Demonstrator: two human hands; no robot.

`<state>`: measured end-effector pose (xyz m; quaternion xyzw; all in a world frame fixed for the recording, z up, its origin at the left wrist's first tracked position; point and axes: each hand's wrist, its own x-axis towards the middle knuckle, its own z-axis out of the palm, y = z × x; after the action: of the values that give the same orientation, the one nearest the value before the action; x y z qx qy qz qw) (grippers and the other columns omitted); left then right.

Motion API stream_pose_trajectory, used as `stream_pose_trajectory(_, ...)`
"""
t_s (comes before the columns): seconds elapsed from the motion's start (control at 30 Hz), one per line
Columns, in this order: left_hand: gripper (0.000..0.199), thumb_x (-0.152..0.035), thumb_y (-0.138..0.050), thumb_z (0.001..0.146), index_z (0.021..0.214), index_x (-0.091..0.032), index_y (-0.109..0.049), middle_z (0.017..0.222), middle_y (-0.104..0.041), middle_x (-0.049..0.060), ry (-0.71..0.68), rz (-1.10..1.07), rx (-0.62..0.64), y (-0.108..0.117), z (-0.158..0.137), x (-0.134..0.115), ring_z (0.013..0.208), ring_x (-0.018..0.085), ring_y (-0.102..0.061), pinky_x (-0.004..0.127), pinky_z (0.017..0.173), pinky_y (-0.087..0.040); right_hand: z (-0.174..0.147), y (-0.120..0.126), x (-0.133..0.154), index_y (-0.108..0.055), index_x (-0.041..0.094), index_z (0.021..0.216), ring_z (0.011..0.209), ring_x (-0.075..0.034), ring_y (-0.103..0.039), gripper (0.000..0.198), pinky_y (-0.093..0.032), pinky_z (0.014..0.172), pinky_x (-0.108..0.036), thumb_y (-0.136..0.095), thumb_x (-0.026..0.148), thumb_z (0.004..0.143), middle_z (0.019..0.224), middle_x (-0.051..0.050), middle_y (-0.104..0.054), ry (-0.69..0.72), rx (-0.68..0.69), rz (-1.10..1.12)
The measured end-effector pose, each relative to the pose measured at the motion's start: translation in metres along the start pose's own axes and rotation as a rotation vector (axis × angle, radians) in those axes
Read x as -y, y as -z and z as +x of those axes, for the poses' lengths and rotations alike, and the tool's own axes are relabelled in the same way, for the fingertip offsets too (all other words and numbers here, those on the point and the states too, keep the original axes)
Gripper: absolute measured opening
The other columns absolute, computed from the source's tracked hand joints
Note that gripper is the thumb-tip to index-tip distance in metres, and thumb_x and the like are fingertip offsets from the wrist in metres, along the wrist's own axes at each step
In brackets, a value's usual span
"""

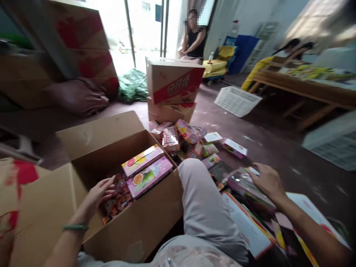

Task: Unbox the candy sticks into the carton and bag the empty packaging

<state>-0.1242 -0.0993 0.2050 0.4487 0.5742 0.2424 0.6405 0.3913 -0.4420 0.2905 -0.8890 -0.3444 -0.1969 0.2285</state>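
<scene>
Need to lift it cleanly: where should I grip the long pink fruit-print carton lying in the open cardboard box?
Probably across its narrow width near the middle, coming straight down from above. The long pink fruit-print carton lies flat with its broad face up, a yellow-pink carton tight along its far side and the open cardboard box wall near its front. The left hand is nearest.
</scene>
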Motion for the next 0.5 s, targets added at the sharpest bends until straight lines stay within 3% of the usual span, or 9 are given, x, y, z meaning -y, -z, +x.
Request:
stream_pose_trajectory(0.07,0.088,-0.075,-0.080,0.044,0.109,-0.019,-0.060,0.080,-0.066,0.000,-0.031,-0.007,0.065,-0.010,0.006,0.003,0.067,0.012,-0.062,0.024,0.063,-0.049,0.010,-0.033,0.104,-0.065,0.028,0.105,0.110,-0.033,-0.060,0.030,-0.044,0.097,-0.050,-0.053,0.046,0.083,0.115,-0.019,-0.066,0.349,0.164,0.190)
stream_pose_trajectory(0.13,0.086,-0.074,-0.078,0.051,0.113,-0.017,-0.059,0.084,-0.065,0.002,-0.049,-0.007,0.104,-0.019,0.007,0.007,0.068,0.011,-0.061,0.023,0.062,-0.048,0.002,-0.065,0.206,-0.065,0.024,0.108,0.109,-0.028,-0.061,0.026,-0.047,0.097,-0.041,-0.058,0.037,0.086,0.113,-0.013,-0.068,0.693,0.433,0.272)
stream_pose_trajectory(0.17,0.087,-0.074,-0.078,0.051,0.113,-0.016,-0.058,0.085,-0.064,0.002,-0.052,-0.010,0.118,-0.022,0.007,0.008,0.068,0.011,-0.061,0.023,0.062,-0.047,-0.007,-0.081,0.249,-0.065,0.023,0.105,0.105,-0.025,-0.061,0.023,-0.048,0.093,-0.038,-0.061,0.032,0.084,0.108,-0.011,-0.068,0.844,0.573,0.250)
stream_pose_trajectory(0.23,0.087,-0.074,-0.078,0.051,0.110,-0.014,-0.059,0.084,-0.063,0.002,-0.048,-0.023,0.136,-0.025,0.004,0.013,0.066,0.010,-0.059,0.022,0.060,-0.045,-0.031,-0.112,0.310,-0.064,0.018,0.106,0.103,-0.025,-0.060,0.025,-0.048,0.092,-0.037,-0.063,0.025,0.082,0.107,-0.011,-0.066,1.101,0.702,0.126)
stream_pose_trajectory(0.33,0.085,-0.075,-0.077,0.049,0.104,-0.013,-0.060,0.080,-0.062,0.001,-0.035,-0.044,0.129,-0.020,0.000,0.017,0.063,0.010,-0.058,0.022,0.059,-0.043,-0.063,-0.151,0.344,-0.060,0.012,0.110,0.101,-0.026,-0.057,0.033,-0.047,0.089,-0.038,-0.064,0.019,0.079,0.108,-0.014,-0.062,1.290,0.727,-0.027)
stream_pose_trajectory(0.4,0.084,-0.076,-0.077,0.047,0.101,-0.013,-0.061,0.078,-0.063,0.002,-0.032,-0.055,0.097,-0.014,-0.002,0.016,0.063,0.010,-0.059,0.022,0.060,-0.042,-0.073,-0.164,0.342,-0.059,0.011,0.109,0.099,-0.027,-0.056,0.033,-0.046,0.087,-0.038,-0.063,0.017,0.077,0.108,-0.014,-0.060,1.311,0.713,-0.053)
stream_pose_trajectory(0.5,0.084,-0.075,-0.079,0.042,0.097,-0.014,-0.062,0.077,-0.062,0.001,-0.054,-0.098,0.040,-0.002,-0.005,0.011,0.063,0.011,-0.059,0.023,0.059,-0.043,-0.072,-0.163,0.328,-0.058,0.013,0.104,0.097,-0.026,-0.055,0.030,-0.045,0.087,-0.038,-0.055,0.011,0.074,0.104,-0.012,-0.060,1.328,0.730,-0.048)
